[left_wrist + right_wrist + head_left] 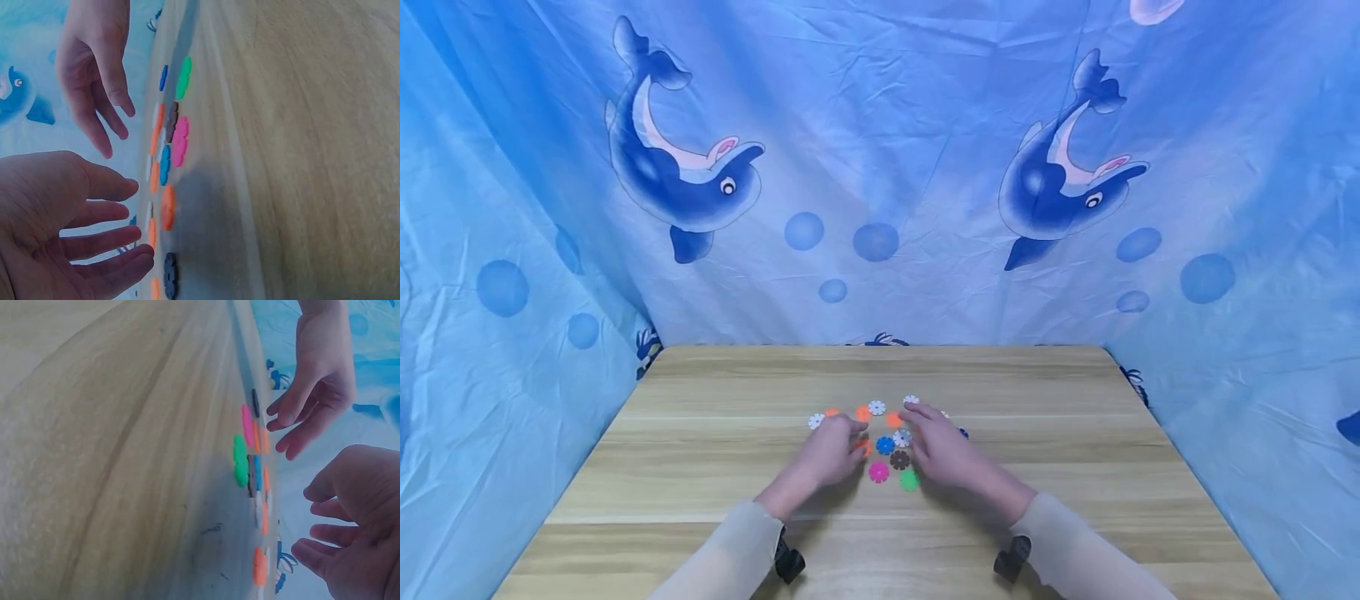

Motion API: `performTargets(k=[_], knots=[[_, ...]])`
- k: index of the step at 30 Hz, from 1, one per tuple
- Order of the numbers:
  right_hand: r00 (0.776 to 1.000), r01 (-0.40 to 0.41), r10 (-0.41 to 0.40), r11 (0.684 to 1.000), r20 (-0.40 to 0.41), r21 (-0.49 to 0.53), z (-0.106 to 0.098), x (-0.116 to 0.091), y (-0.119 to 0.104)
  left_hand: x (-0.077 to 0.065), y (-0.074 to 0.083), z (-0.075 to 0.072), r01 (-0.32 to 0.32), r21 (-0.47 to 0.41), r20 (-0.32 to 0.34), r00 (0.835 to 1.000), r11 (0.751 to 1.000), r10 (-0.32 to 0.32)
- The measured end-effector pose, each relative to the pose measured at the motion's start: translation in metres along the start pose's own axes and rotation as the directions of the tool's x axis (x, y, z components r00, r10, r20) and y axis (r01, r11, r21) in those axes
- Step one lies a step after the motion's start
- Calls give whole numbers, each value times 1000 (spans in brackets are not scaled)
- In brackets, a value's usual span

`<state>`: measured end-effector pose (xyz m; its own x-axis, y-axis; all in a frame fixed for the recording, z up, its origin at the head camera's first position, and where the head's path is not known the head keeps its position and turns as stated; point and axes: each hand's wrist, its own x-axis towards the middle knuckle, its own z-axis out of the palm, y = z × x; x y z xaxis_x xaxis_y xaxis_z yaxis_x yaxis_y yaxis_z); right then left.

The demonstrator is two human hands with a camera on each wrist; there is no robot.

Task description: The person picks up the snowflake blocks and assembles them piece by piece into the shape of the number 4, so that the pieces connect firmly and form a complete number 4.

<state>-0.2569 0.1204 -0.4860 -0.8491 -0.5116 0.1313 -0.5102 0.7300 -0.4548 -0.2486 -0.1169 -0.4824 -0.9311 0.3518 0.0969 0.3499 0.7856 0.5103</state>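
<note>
Several small notched plastic discs, flower-shaped, lie spread flat on the table. Between the hands are a pink disc [878, 472], a green disc [908, 479], a brown disc [899, 460] and a blue disc [885, 445]. Farther back lie a white disc [877, 407] and an orange disc [893, 419]. My left hand [829, 450] hovers over the left side of the spread, fingers loosely bent and holding nothing. Over the right side is my right hand [946, 446], also free, its fingers relaxed. A black disc [170, 276] shows in the left wrist view; in the head view the left hand hides part of the group.
The wooden table [700, 467] extends around the discs on all sides. Behind it and at both sides hangs a blue curtain [880, 167] printed with dolphins. A dark wrist camera [788, 560] is strapped under the left sleeve, another [1012, 558] under the right.
</note>
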Motion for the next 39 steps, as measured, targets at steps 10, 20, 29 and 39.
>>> performTargets(k=[10,20,29,39], knots=[[997,21,-20,1000,74,-13,17,9,1,1,-3,11,12,47,3,1000,999,-12],[999,-9,17,985,49,-171,26,8,-2,3,-6,19,-47,180,-29,998,983,53],[999,14,-22,971,-33,-239,28,12,-1,6,-7,24,-48,220,-63,996,974,64],[1000,15,-16,974,-3,-224,23,7,1,8,1,26,18,119,-84,996,993,-8]])
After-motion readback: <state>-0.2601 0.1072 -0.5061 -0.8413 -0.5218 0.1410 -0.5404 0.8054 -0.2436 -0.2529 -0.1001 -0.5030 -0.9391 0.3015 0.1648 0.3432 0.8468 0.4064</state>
